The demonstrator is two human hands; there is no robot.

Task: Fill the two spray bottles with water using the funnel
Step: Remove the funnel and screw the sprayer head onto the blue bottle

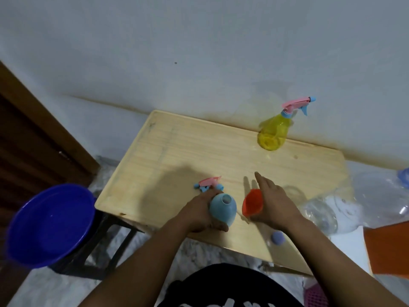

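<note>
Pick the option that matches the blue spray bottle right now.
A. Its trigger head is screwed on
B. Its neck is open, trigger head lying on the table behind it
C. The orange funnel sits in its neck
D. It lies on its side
B: the blue spray bottle, held by the left hand, shows an open neck; its pink trigger head lies on the table, and the orange funnel is at the right hand.

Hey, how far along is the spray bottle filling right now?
Early. Done: the blue bottle is open, its sprayer head lying on the table behind it. In hand: the left hand grips that bottle, while the right hand is at the orange funnel, not yet in the neck. Left: pouring water, then the yellow bottle, still capped.
</note>
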